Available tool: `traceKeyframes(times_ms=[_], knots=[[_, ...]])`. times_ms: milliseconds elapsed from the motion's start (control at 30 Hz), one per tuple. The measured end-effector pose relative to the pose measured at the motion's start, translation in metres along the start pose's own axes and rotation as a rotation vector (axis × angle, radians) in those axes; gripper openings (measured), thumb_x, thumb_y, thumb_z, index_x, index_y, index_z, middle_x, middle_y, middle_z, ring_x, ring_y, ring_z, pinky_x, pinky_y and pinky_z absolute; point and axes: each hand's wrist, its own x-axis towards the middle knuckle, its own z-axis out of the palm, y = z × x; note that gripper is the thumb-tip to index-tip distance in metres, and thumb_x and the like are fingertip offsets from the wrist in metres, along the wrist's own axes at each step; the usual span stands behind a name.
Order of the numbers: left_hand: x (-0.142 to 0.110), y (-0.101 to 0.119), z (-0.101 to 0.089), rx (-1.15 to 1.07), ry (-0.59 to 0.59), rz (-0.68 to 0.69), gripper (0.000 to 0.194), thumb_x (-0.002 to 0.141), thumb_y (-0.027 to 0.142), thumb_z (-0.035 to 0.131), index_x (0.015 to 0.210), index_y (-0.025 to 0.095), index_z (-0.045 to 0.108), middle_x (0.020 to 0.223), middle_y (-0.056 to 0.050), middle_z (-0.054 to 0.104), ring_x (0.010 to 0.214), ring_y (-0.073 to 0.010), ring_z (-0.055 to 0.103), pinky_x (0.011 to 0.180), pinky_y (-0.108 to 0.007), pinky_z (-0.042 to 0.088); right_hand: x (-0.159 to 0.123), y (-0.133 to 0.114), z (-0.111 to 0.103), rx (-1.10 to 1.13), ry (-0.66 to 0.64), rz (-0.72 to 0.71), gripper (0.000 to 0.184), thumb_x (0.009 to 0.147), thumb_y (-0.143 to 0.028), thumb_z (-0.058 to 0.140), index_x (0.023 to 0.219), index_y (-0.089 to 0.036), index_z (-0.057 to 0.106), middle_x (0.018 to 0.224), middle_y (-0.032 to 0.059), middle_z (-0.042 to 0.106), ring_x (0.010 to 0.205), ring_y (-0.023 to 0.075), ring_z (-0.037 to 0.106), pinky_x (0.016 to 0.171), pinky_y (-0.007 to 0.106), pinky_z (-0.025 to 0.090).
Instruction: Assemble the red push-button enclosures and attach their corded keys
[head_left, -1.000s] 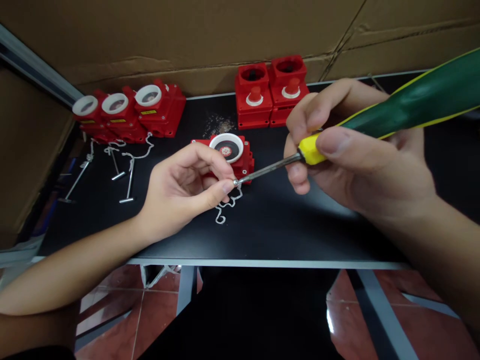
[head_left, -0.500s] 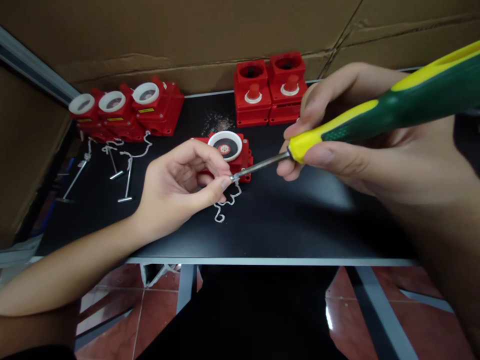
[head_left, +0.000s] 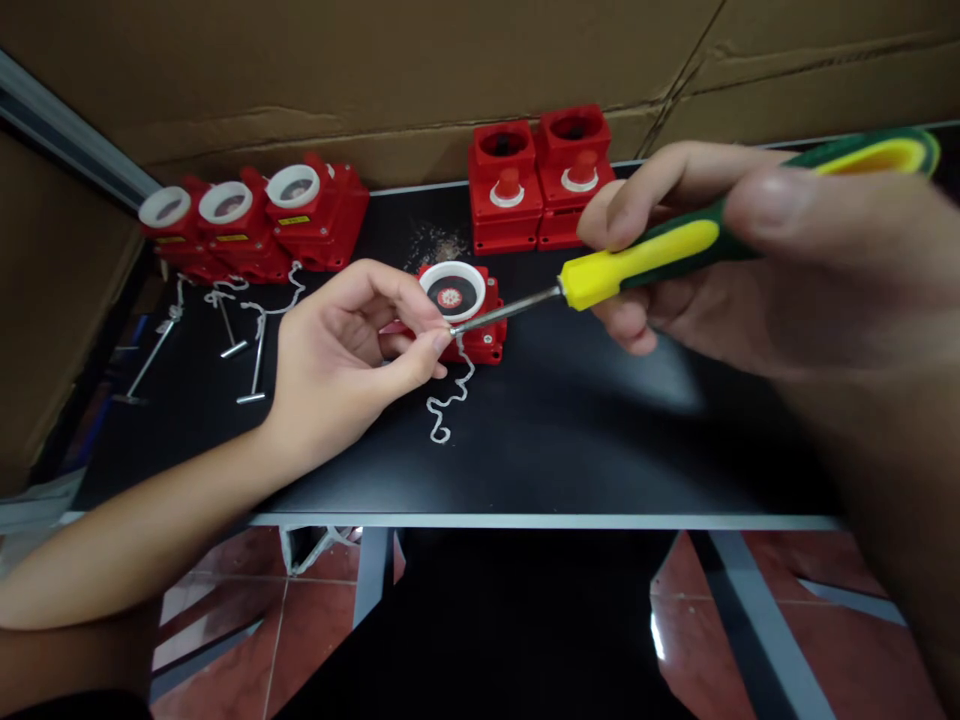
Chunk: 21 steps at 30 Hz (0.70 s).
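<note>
My right hand (head_left: 690,250) is closed round the green and yellow handle of a screwdriver (head_left: 637,265), its shaft pointing left and slightly down. The tip meets a small shiny screw (head_left: 452,331) pinched between the thumb and forefinger of my left hand (head_left: 352,350); most of the screw is hidden by the fingertips. Just behind these fingers, a red alarm box (head_left: 491,335) with a white ring round a dark disc lies on the table, partly covered by my left hand. A white cord (head_left: 450,400) trails from its front onto the black top.
Three red boxes with white rings (head_left: 315,220) stand back left, with cords tied to small metal T-shaped hammers (head_left: 256,365). Two red boxes with red knobs (head_left: 506,215) stand at the back by the cardboard wall (head_left: 412,70). Crumbs (head_left: 442,247) lie between the groups. The table's front edge (head_left: 525,521) is near me.
Both hands have shifted slightly left and up with the screw and screwdriver. My right hand has changed its grip, and the handle has turned and tilted, its rear end now in sight.
</note>
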Motion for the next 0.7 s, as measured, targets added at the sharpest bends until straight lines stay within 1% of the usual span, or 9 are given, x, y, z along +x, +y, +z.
traceKeyframes(times_ms=[67, 167, 333, 400, 467, 533, 600, 633, 700], knots=[[0.000, -0.001, 0.000, 0.008, 0.013, 0.005, 0.036, 0.097, 0.041, 0.116, 0.098, 0.026, 0.083, 0.103, -0.002, 0.082, 0.085, -0.0178, 0.081, 0.078, -0.036, 0.084, 0.000, -0.003, -0.004, -0.088, 0.043, -0.004, 0.041, 0.087, -0.053, 0.120, 0.099, -0.026, 0.092, 0.087, 0.0004, 0.087, 0.072, 0.0173, 0.083, 0.071, 0.032, 0.076], [0.001, -0.003, -0.001, 0.011, 0.022, 0.006, 0.037, 0.092, 0.035, 0.118, 0.096, 0.025, 0.083, 0.100, -0.003, 0.083, 0.084, -0.0199, 0.083, 0.074, -0.036, 0.084, 0.001, -0.004, -0.016, -0.309, 0.129, -0.090, 0.037, 0.082, -0.040, 0.124, 0.096, -0.027, 0.093, 0.089, 0.0009, 0.091, 0.077, 0.0181, 0.088, 0.079, 0.030, 0.080], [0.001, -0.006, -0.001, 0.008, 0.075, -0.048, 0.038, 0.093, 0.034, 0.117, 0.093, 0.024, 0.080, 0.097, -0.003, 0.085, 0.089, -0.0209, 0.088, 0.070, -0.030, 0.083, 0.007, 0.004, -0.031, -0.508, 0.158, -0.250, 0.038, 0.072, -0.043, 0.128, 0.090, -0.032, 0.096, 0.097, 0.0011, 0.093, 0.089, 0.0193, 0.091, 0.077, 0.023, 0.078], [0.000, -0.006, 0.000, -0.003, 0.079, -0.029, 0.038, 0.091, 0.031, 0.117, 0.092, 0.024, 0.080, 0.094, -0.002, 0.084, 0.088, -0.0194, 0.087, 0.071, -0.027, 0.082, 0.009, 0.006, -0.028, -0.469, 0.144, -0.212, 0.039, 0.075, -0.046, 0.127, 0.091, -0.029, 0.096, 0.091, 0.0031, 0.092, 0.080, 0.0188, 0.089, 0.072, 0.025, 0.078], [-0.001, -0.006, 0.001, 0.004, 0.086, -0.020, 0.036, 0.091, 0.030, 0.116, 0.092, 0.024, 0.080, 0.093, -0.001, 0.083, 0.087, -0.0183, 0.086, 0.072, -0.026, 0.082, 0.009, 0.006, -0.022, -0.404, 0.134, -0.125, 0.043, 0.084, -0.054, 0.122, 0.090, -0.023, 0.094, 0.081, 0.0053, 0.088, 0.064, 0.0180, 0.084, 0.061, 0.028, 0.076], [-0.001, -0.006, 0.001, 0.023, 0.098, -0.024, 0.036, 0.092, 0.030, 0.115, 0.092, 0.023, 0.080, 0.094, -0.001, 0.082, 0.085, -0.0176, 0.085, 0.073, -0.027, 0.083, 0.007, 0.007, -0.016, -0.374, 0.150, -0.053, 0.052, 0.089, -0.066, 0.116, 0.087, -0.020, 0.092, 0.070, 0.0056, 0.082, 0.050, 0.0173, 0.077, 0.047, 0.028, 0.068], [-0.001, -0.006, 0.001, 0.033, 0.113, -0.024, 0.036, 0.092, 0.031, 0.115, 0.092, 0.023, 0.079, 0.095, -0.002, 0.082, 0.084, -0.0171, 0.084, 0.072, -0.027, 0.083, 0.005, 0.008, -0.014, -0.373, 0.146, -0.027, 0.056, 0.091, -0.070, 0.114, 0.086, -0.019, 0.090, 0.065, 0.0047, 0.079, 0.042, 0.0170, 0.072, 0.040, 0.028, 0.060], [-0.001, -0.006, 0.001, 0.032, 0.120, -0.020, 0.037, 0.092, 0.031, 0.115, 0.091, 0.023, 0.079, 0.095, -0.002, 0.082, 0.084, -0.0171, 0.084, 0.072, -0.026, 0.082, 0.005, 0.008, -0.014, -0.381, 0.139, -0.035, 0.053, 0.092, -0.068, 0.114, 0.087, -0.020, 0.091, 0.065, 0.0039, 0.079, 0.043, 0.0170, 0.071, 0.040, 0.029, 0.059], [0.001, -0.007, 0.001, 0.029, 0.134, -0.019, 0.037, 0.091, 0.031, 0.116, 0.091, 0.023, 0.080, 0.094, -0.002, 0.082, 0.084, -0.0174, 0.084, 0.072, -0.027, 0.082, 0.004, 0.009, -0.017, -0.423, 0.114, -0.092, 0.043, 0.094, -0.059, 0.115, 0.092, -0.023, 0.093, 0.071, 0.0035, 0.081, 0.053, 0.0174, 0.076, 0.051, 0.030, 0.066]])
